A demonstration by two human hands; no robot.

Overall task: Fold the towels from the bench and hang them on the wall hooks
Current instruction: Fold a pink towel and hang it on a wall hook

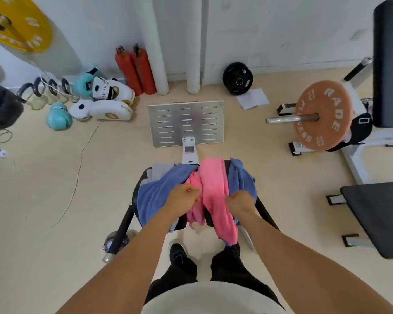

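A person's left hand [183,197] and right hand [240,200] each clench a fistful of a pink towel [213,189] heaped with blue towels [159,191] on a bench [126,219]; an orange weight plate [320,116] stands well apart.

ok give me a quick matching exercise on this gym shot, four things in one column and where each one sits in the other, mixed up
Things:
1. pink towel
2. fire extinguishers
3. yellow weight plate
4. orange weight plate

Places:
A. on a bar at the right
B. upper left corner of the view
C. on the bench, gripped by the left hand and right hand
D. standing against the far wall

Pairs: 1-C, 2-D, 3-B, 4-A
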